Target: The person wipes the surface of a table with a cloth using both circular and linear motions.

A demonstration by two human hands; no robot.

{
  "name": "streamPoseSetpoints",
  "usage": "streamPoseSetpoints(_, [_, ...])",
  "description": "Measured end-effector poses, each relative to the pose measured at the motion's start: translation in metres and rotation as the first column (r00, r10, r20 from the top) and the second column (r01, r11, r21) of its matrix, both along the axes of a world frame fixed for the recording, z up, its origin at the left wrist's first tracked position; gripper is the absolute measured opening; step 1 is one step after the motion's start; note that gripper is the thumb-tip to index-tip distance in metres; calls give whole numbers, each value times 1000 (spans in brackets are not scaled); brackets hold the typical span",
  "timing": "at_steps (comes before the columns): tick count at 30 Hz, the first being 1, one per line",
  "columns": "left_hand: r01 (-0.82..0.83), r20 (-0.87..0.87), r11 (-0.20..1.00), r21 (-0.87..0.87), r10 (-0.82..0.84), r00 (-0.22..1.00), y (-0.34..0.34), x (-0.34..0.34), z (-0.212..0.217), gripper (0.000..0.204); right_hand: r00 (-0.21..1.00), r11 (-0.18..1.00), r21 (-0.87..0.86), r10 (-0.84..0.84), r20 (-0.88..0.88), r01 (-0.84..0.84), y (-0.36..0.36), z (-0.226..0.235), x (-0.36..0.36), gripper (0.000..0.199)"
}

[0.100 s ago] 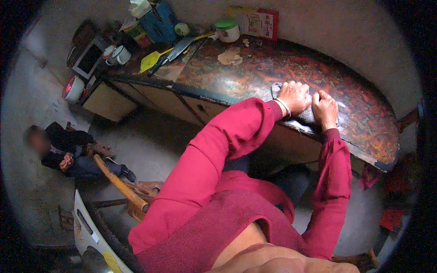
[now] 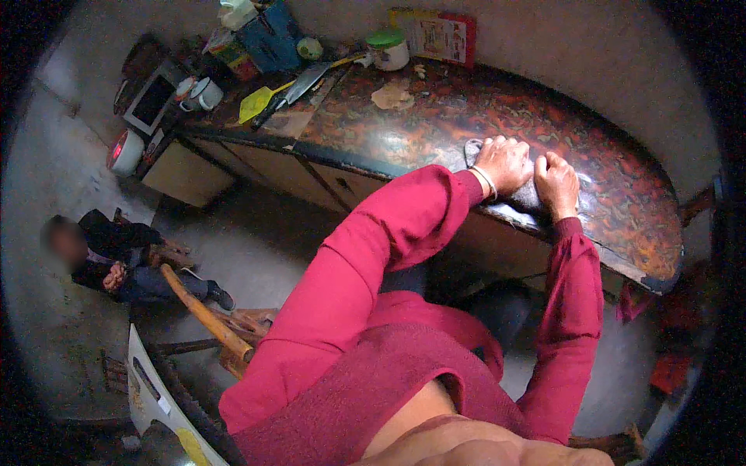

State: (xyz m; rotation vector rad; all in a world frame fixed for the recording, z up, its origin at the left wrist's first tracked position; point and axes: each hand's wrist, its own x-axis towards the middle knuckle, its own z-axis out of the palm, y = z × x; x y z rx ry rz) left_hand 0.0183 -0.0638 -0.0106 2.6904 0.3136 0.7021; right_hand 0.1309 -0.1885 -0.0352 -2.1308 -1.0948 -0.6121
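Observation:
Both fists press down on a crumpled grey cloth (image 2: 528, 196) at the front edge of a patterned, glossy countertop (image 2: 443, 128). My left hand (image 2: 503, 165) has its fingers curled into the cloth, part of which sticks out on its left side. Just to the right, my right hand (image 2: 556, 184) is closed on the same cloth, thumb side up. The two hands almost touch. Much of the cloth is hidden beneath them. Light shines off the counter surface around it.
Along the counter's back left lie a yellow fly swatter (image 2: 256, 102), a cleaver (image 2: 308, 80), a green-lidded jar (image 2: 387, 50) and a white enamel mug (image 2: 206, 94). A person (image 2: 116, 256) sits at the left on the floor side. A wooden chair (image 2: 206, 311) stands behind my left arm.
My right hand and forearm have shifted very slightly to the right. The left hand stays in place on the cloth.

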Motion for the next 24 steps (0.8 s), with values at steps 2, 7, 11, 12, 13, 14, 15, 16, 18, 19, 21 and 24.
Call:
streamPoseSetpoints(2, [-22,-1,1000,7,22,1000,3,6,2,20,1000,1000,-24,-15,6,15,6,-6,16,30])
streamPoseSetpoints(7, [-37,-50,999,-13,36,998,15,34,5,22,999,999,-18,-40,23,41,19,-21,51,31])
streamPoseSetpoints(11, [-87,-91,996,-4,87,992,25,50,6,25,965,968,-212,-175,-197,133,33,37,26,34])
streamPoseSetpoints(12, [-81,-75,996,-21,80,994,28,53,2,27,959,962,-224,-200,-201,154,34,37,26,35])
streamPoseSetpoints(13, [-90,-63,996,-25,88,994,29,56,1,28,953,956,-236,-225,-205,175,34,38,27,36])
streamPoseSetpoints(14, [-99,-52,995,-30,97,994,28,56,1,30,953,956,-234,-226,-203,177,33,38,27,38])
streamPoseSetpoints(15, [-108,-42,994,-35,107,993,28,56,0,32,957,960,-210,-226,-184,186,33,35,27,37])
streamPoseSetpoints(16, [-119,-27,993,-27,118,993,27,55,-2,31,960,963,-186,-226,-164,194,33,29,28,37])
streamPoseSetpoints(18, [-116,-19,993,-27,115,993,24,51,-3,31,967,970,-120,-227,-117,213,31,28,23,36])
streamPoseSetpoints(19, [-113,-14,993,-27,113,994,22,49,-3,31,963,951,-222,-244,-118,213,28,25,26,35])
streamPoseSetpoints(21, [-83,14,997,5,83,996,16,36,-1,30,994,990,-110,-96,-55,89,18,24,13,32])
streamPoseSetpoints(24, [-55,51,998,32,54,997,5,22,-7,30,985,973,-162,-173,-22,167,9,21,2,30])
